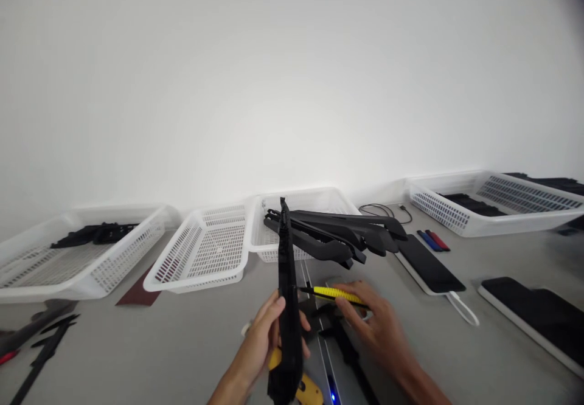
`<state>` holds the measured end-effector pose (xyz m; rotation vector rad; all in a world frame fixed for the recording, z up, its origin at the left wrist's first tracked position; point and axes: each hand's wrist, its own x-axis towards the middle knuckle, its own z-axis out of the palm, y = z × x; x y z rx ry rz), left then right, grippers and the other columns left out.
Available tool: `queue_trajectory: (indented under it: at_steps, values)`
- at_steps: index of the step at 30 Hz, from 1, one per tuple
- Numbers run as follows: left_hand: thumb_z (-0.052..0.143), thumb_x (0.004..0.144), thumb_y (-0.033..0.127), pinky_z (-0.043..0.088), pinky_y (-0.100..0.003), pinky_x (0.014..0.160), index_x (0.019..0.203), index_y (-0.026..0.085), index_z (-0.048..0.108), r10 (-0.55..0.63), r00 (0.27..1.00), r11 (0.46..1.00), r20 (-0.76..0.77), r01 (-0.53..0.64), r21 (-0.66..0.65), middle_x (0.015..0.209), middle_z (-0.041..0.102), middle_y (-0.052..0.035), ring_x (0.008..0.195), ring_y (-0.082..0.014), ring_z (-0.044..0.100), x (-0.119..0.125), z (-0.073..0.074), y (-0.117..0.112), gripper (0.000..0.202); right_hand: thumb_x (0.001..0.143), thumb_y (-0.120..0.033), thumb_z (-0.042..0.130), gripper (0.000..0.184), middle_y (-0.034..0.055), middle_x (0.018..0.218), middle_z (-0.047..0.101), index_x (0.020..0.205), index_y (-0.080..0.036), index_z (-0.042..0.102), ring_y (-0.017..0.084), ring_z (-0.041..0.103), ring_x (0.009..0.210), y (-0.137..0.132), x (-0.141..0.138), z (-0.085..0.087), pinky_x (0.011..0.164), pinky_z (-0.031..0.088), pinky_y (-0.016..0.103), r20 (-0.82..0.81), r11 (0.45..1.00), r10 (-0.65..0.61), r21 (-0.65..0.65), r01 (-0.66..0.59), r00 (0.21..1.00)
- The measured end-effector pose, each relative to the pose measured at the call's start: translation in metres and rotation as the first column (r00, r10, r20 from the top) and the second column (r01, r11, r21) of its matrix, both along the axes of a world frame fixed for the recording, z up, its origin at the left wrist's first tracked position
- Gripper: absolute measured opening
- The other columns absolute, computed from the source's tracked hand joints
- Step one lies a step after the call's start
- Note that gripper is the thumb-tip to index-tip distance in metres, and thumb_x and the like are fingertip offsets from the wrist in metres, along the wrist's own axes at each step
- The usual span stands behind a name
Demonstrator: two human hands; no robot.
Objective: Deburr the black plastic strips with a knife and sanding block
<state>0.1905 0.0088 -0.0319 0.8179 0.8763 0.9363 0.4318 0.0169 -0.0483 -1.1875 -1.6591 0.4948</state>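
Note:
My left hand (264, 335) is closed round a long black plastic part (288, 308) and holds it upright, its tip reaching toward the baskets. My right hand (371, 320) pinches a yellow and black utility knife (335, 295) just to the right of that part, low over the grey table. Under both hands lie more black parts (337, 332) and a yellow tool (305, 388) with a blue light beside it.
Four white mesh baskets stand along the wall: one at the left (114, 259) with black pieces, one (201, 259) bare, one (319, 201) with long black parts (337, 231) sticking out, one at the right (456, 210). Dark slabs (429, 262), pens (433, 241) and loose black parts (43, 347) lie around.

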Motion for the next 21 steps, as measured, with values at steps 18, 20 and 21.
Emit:
queue_trajectory:
  at_steps: [18, 20, 21]
  values:
    - [0.059, 0.094, 0.067, 0.049, -0.025, 0.042, 0.098, 0.020, 0.060, 0.061, 0.994, 0.998, -0.090, -0.061, 0.005, 0.067, 0.078, -0.0078, 0.047, -0.0214, 0.071, 0.0028, 0.0043, 0.0013, 0.047, 0.106, -0.054, 0.061, 0.037, 0.0102, 0.100, 0.083, 0.109, -0.025, 0.083, 0.029, 0.077, 0.092, 0.0040, 0.0035, -0.0018, 0.080, 0.062, 0.039, -0.002, 0.999, -0.006, 0.033, 0.006, 1.000]
    - [0.058, 0.095, 0.065, 0.050, -0.025, 0.043, 0.098, 0.020, 0.060, 0.056, 0.993, 0.998, -0.106, -0.055, 0.014, 0.066, 0.079, -0.0086, 0.048, -0.0217, 0.071, 0.0023, 0.0027, 0.0012, 0.046, 0.107, -0.056, 0.060, 0.039, 0.0109, 0.101, 0.083, 0.109, -0.025, 0.083, 0.030, 0.077, 0.092, 0.0052, 0.0036, -0.0013, 0.078, 0.062, 0.039, -0.015, 0.998, -0.042, 0.038, 0.042, 0.999]
    - [0.058, 0.095, 0.064, 0.051, -0.024, 0.044, 0.101, 0.020, 0.060, 0.060, 0.992, 0.998, -0.115, -0.058, 0.027, 0.066, 0.079, -0.0084, 0.049, -0.0217, 0.072, 0.0021, 0.0022, 0.0008, 0.045, 0.106, -0.057, 0.060, 0.039, 0.0109, 0.101, 0.083, 0.109, -0.025, 0.083, 0.030, 0.077, 0.092, 0.0055, 0.0037, -0.0011, 0.078, 0.062, 0.039, -0.016, 0.999, -0.041, 0.033, 0.042, 0.999]
